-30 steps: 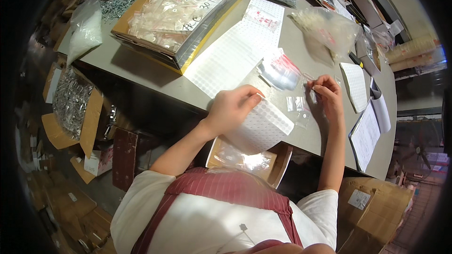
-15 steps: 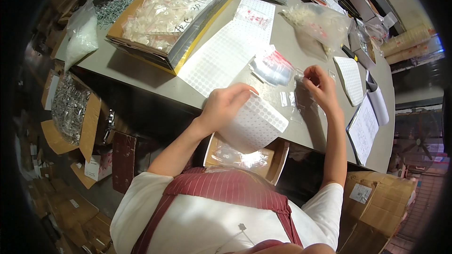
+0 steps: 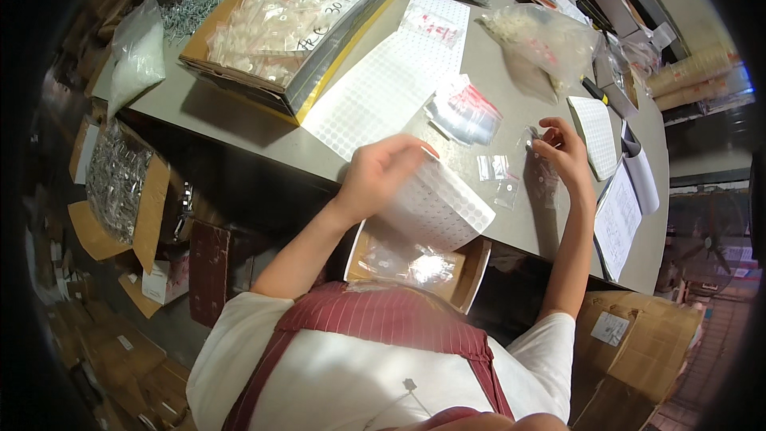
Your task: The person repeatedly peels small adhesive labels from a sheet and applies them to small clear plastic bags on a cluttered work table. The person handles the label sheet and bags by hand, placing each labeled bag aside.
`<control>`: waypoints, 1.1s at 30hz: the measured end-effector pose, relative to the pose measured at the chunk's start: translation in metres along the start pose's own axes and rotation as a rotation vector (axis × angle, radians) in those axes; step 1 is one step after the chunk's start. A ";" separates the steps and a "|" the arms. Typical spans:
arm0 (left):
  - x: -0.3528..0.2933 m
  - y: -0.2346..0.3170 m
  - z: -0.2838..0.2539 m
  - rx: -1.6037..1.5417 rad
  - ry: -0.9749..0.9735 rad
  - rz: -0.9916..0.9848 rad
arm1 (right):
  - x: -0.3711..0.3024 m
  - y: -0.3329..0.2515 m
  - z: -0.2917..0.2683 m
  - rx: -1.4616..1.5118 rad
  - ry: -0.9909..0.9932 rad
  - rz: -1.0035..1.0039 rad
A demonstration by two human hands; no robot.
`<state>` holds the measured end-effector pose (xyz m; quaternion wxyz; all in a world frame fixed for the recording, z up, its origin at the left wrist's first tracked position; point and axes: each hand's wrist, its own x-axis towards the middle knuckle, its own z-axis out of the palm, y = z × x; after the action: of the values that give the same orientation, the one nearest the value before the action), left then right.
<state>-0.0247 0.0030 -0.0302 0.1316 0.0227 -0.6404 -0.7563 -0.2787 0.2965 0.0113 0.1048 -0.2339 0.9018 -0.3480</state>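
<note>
My left hand (image 3: 378, 177) is closed on the upper edge of a white sheet of round stickers (image 3: 456, 206), which tilts over the table's front edge. My right hand (image 3: 566, 153) is at the right, fingers curled, with a small clear zip bag (image 3: 533, 138) at its fingertips; how firmly it is pinched is hard to see. More small clear bags (image 3: 506, 191) with tiny white pieces lie between the hands. A stack of clear bags with red tops (image 3: 465, 114) is just beyond. Below the sheet is an open carton (image 3: 476, 275) holding filled clear bags.
A large open box (image 3: 295, 100) of filled bags stands at the back left, beside long sticker sheets (image 3: 363, 108). A bulging plastic bag (image 3: 542, 40), another sticker sheet (image 3: 594, 136) and a clipboard with papers (image 3: 618, 227) occupy the right. A carton of metal parts (image 3: 148, 215) stands lower left.
My right hand has moved to the right and slightly down, and a small clear bag has shifted right with it. The left hand and its sticker sheet have barely moved.
</note>
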 end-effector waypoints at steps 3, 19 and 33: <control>0.002 0.005 -0.005 -0.198 0.009 -0.040 | -0.030 0.011 -0.001 0.204 0.071 -0.005; 0.012 0.003 -0.023 -0.623 0.206 -0.086 | -0.054 0.008 0.060 -0.080 0.195 -0.320; 0.014 -0.006 -0.028 -0.584 0.180 -0.090 | -0.121 -0.057 0.091 0.795 -0.488 -0.338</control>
<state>-0.0339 -0.0263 -0.0391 0.1551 0.0793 -0.3801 -0.9084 -0.1218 0.2664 -0.0142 0.3364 -0.3933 0.5979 -0.6121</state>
